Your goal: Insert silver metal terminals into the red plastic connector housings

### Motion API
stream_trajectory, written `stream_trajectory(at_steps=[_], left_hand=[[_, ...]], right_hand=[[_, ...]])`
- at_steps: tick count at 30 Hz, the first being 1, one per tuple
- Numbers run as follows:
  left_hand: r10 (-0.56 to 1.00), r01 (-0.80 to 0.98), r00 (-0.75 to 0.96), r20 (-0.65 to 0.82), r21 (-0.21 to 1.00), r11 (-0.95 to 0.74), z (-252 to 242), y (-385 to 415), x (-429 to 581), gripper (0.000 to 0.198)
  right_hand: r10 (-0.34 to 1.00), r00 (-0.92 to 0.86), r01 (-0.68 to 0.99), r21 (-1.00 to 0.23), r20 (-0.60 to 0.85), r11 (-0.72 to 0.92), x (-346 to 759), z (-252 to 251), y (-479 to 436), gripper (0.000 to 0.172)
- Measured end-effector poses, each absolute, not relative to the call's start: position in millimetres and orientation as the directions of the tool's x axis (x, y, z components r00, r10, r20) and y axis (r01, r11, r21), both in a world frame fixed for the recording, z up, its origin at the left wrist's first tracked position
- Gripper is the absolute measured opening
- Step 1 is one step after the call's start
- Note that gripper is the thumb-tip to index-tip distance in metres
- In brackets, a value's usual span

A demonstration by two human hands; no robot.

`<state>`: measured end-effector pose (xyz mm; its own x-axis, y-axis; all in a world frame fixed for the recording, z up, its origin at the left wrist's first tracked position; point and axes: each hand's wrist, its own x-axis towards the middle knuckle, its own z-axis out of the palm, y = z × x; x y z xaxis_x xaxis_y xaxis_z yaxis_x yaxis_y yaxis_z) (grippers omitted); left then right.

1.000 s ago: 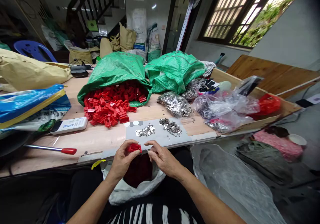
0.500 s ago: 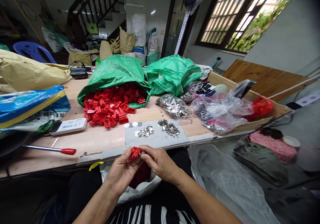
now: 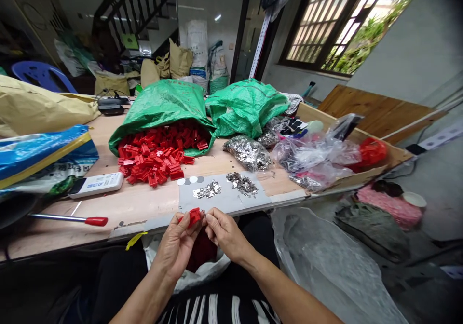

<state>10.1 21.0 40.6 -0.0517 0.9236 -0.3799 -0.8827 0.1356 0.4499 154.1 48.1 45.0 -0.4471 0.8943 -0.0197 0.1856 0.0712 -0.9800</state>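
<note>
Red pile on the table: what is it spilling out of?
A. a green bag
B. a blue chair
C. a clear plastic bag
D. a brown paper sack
A: the red pile of plastic pieces fans out from the open mouth of the green bag lying on its side on the table.

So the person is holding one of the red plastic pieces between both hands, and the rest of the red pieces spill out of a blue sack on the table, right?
Not quite. In the head view the pile of red pieces spills from a green sack, not a blue one. The rest holds: the left hand and right hand hold one red piece between them.
</note>
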Motion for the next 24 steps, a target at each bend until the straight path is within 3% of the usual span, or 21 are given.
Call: stream_trajectory(at_steps=[11, 18, 21, 24], left_hand=[[0.907, -0.882, -0.135, -0.399, 0.465, 0.073, 32, 20, 18, 0.030], [0.886, -0.868, -0.098, -0.454, 0.475, 0.147, 17, 17, 19, 0.029], [0.902, -0.795, -0.068, -0.426, 0.570, 0.209, 3, 12, 15, 0.030], [0.925, -0.561, -0.070, -0.374, 0.781, 0.274, -18, 7, 5, 0.029]], right_hand=[[0.902, -0.432, 0.086, -0.996, -0.009, 0.032, 139, 32, 41, 0.037], [0.890, -0.456, 0.157, -0.982, 0.019, 0.102, 147, 17, 39, 0.039], [0.863, -0.505, 0.191, -0.977, -0.016, 0.094, 157, 7, 41, 0.040], [0.871, -0.490, 0.224, -0.971, -0.037, 0.085, 170, 1, 48, 0.039]])
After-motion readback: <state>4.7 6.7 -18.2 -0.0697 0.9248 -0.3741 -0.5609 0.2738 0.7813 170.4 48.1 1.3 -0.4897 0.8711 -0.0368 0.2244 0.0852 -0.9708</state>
